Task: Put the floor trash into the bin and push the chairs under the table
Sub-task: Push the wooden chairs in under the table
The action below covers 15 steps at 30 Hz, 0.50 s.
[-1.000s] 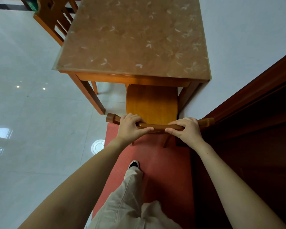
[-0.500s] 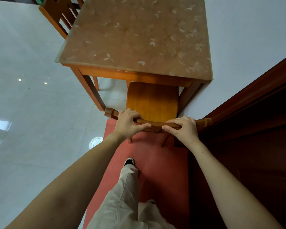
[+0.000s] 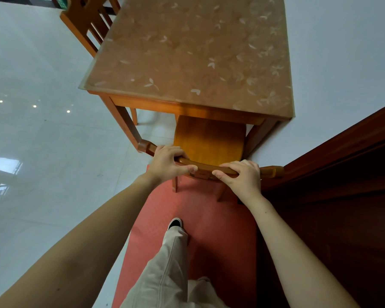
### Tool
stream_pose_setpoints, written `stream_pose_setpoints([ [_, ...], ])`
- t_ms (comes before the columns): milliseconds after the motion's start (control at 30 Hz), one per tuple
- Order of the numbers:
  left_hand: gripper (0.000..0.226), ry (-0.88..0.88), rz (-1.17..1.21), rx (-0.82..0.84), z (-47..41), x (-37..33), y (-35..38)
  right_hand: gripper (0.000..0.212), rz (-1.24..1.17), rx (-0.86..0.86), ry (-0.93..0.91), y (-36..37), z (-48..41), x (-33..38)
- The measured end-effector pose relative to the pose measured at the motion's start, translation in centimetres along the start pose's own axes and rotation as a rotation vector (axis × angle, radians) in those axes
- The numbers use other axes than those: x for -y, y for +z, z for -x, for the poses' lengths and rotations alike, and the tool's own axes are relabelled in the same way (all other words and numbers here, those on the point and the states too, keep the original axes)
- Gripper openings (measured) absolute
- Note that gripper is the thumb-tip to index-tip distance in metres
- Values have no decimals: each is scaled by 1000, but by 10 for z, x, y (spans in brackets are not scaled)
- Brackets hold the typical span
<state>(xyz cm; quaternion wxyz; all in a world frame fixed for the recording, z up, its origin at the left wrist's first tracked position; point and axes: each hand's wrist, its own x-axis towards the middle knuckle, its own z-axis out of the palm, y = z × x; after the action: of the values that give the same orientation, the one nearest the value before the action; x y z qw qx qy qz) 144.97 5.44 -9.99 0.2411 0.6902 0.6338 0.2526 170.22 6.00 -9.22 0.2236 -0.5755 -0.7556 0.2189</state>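
A wooden chair (image 3: 209, 141) stands at the near end of the wooden table (image 3: 196, 54), its seat partly under the tabletop. My left hand (image 3: 168, 163) grips the left part of the chair's curved top rail. My right hand (image 3: 242, 176) grips the same rail on the right. The table has a brown flower-patterned cover. No trash and no bin are in view.
A second wooden chair (image 3: 87, 21) stands at the table's far left side. A dark red-brown wooden door or cabinet (image 3: 342, 185) rises close on the right. A red mat (image 3: 209, 218) lies under my feet; glossy white tiles (image 3: 42, 152) spread left. A white wall (image 3: 342, 52) runs along the table's right side.
The chair has slid forward, and more of its seat now lies beneath the tabletop. Both hands have kept their grip on the top rail and moved with it.
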Motion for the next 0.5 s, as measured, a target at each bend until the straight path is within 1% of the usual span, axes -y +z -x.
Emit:
stream_pose_setpoints([
  [167, 54, 5, -7, -15, -9, -2, 4, 45, -6, 21, 15, -7, -10, -3],
  [300, 44, 14, -17, -42, -11, -11, 12, 35, -15, 34, 26, -15, -14, -13],
  [367, 42, 9, -19, -37, -15, -14, 14, 34, -12, 37, 23, -18, -19, -18],
  [433, 43, 6, -19, -32, -19, -16, 16, 36, -13, 48, 28, -21, -24, -21],
  [500, 45, 5, -18, -36, -23, -18, 17, 43, -17, 56, 24, -23, -29, -23],
])
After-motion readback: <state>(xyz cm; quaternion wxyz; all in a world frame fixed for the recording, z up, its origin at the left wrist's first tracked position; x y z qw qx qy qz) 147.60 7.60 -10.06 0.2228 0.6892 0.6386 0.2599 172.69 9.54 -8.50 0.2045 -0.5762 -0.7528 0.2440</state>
